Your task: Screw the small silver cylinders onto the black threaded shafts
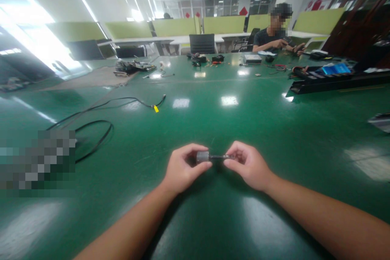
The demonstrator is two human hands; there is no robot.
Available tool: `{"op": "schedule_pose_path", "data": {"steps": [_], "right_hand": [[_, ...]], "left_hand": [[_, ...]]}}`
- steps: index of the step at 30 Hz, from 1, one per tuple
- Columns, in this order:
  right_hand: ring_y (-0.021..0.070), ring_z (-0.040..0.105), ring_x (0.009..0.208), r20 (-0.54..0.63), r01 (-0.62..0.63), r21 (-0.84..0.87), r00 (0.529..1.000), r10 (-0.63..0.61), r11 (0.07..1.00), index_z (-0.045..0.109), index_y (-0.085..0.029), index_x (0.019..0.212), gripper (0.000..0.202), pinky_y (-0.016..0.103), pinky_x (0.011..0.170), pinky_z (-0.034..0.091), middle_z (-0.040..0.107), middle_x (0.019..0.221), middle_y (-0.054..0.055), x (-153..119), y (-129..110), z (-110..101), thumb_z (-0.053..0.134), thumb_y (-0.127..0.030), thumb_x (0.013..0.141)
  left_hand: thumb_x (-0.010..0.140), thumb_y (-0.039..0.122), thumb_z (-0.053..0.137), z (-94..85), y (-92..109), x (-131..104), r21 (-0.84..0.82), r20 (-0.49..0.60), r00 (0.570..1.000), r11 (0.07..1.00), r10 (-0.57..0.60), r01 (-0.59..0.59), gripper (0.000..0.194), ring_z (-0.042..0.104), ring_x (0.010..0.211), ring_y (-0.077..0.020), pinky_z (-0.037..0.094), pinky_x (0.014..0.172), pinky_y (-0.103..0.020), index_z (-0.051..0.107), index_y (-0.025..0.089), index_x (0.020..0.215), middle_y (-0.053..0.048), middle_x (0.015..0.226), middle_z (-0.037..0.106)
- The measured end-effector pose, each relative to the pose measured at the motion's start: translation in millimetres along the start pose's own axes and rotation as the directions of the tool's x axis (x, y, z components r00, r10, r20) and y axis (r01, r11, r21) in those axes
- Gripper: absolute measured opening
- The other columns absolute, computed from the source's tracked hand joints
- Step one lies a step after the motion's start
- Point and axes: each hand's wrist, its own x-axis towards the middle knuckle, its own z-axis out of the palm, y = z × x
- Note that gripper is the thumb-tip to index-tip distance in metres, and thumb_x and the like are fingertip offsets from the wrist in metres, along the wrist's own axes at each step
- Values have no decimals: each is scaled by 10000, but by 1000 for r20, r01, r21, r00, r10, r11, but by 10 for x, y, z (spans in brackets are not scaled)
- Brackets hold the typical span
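A small grey cylinder (pixel 202 157) lies between the thumb and fingers of my left hand (pixel 185 167), which is closed on it. From its right end a thin dark rod (pixel 217 157) runs level toward my right hand (pixel 249 166). My right thumb and fingers pinch the rod's far end, and the fingertips partly hide it. Both hands are just above the green tabletop (pixel 195 126), a short gap apart.
Black cables (pixel 106 130) with a yellow tag (pixel 156 109) lie at the left, near a pixelated area. Across the table sits a person (pixel 268 38). A long black rail (pixel 332 83) and a blue item (pixel 336 69) are at the right. Tools and parts line the far edge.
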Motion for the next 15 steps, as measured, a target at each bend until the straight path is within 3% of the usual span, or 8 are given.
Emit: {"op": "schedule_pose_path", "data": {"steps": [15], "right_hand": [[111,478,567,0,5,-14,1000,-5,1000,592,-169,812,125,247,555,365,564,655,-23,1,0,-4,679,-255,784]], "left_hand": [[692,278,827,1,-10,6,6,-4,1000,1000,-6,6,294,674,722,-172,525,676,-251,718,157,938,-47,839,729]]}}
